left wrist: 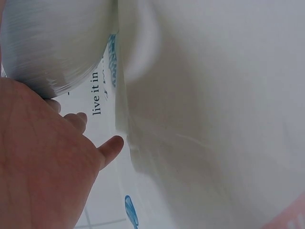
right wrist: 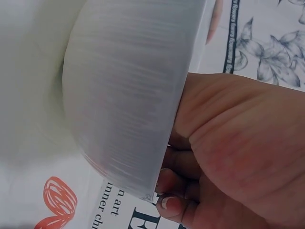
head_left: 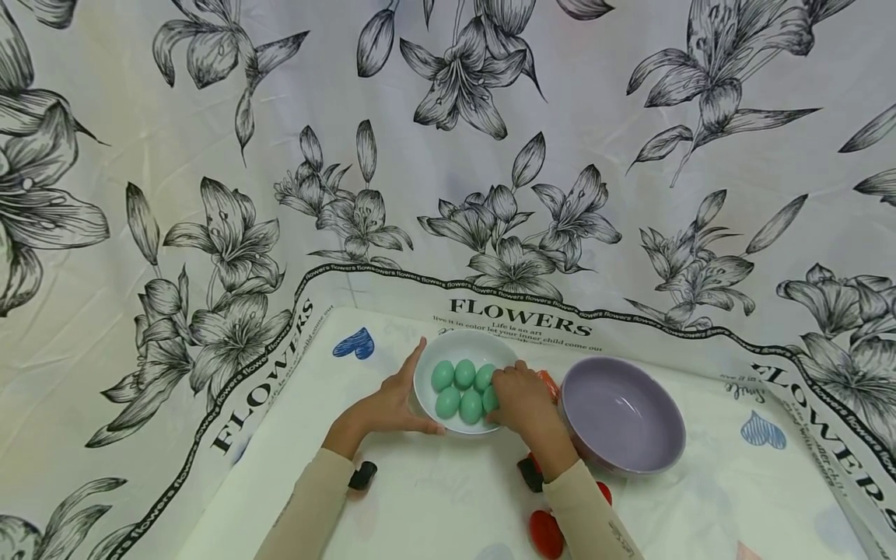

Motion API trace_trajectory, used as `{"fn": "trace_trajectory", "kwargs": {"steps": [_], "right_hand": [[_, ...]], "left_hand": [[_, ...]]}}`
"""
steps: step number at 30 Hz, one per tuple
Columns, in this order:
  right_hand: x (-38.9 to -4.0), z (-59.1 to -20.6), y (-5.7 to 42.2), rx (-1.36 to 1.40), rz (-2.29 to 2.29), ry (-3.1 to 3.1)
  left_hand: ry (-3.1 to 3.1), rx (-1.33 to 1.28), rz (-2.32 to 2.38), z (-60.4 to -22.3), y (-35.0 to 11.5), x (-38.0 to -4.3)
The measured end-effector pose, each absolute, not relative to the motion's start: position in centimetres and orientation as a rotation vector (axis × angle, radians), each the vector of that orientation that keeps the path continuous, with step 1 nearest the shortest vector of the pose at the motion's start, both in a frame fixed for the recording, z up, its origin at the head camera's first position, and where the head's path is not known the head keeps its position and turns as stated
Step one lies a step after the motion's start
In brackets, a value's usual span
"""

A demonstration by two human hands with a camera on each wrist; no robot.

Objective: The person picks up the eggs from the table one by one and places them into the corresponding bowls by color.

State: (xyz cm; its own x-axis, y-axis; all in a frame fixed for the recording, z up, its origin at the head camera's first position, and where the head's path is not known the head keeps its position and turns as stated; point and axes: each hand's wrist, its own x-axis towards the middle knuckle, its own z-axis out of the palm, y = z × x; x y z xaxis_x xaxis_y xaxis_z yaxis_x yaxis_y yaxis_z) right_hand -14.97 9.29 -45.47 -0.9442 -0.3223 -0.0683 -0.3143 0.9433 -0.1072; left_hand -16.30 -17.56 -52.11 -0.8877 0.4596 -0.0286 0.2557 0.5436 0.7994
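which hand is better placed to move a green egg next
Probably the right hand: its fingers are curled at a green egg inside the white bowl, while the left hand spans the bowl's outside.

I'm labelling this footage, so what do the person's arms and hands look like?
The left sleeve and right sleeve are long and beige, the right with small dark lettering. A black block shows at each sleeve's end. The left hand and right hand are gloveless.

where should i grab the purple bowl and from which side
Probably the right rim of the purple bowl, pinching its wall from the person's right: it sits upright, mouth open and unfilled, while the right hand and white bowl lie to its left.
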Motion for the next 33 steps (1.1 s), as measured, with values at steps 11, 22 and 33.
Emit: {"fn": "trace_trajectory", "kwargs": {"steps": [11, 22, 33], "right_hand": [[-15.4, -45.6, 8.8, -0.456, -0.097, 3.001], [-15.8, -46.2, 8.6, -0.421, 0.006, 2.99], [-13.4, -45.0, 11.3, -0.534, -0.36, 3.135]], "left_hand": [[2.55, 0.591, 1.264, -52.2, -17.6, -16.5], [2.548, 0.578, 1.254, -52.4, -17.5, -16.6], [2.548, 0.584, 1.255, -52.5, -17.4, -16.5]]}}
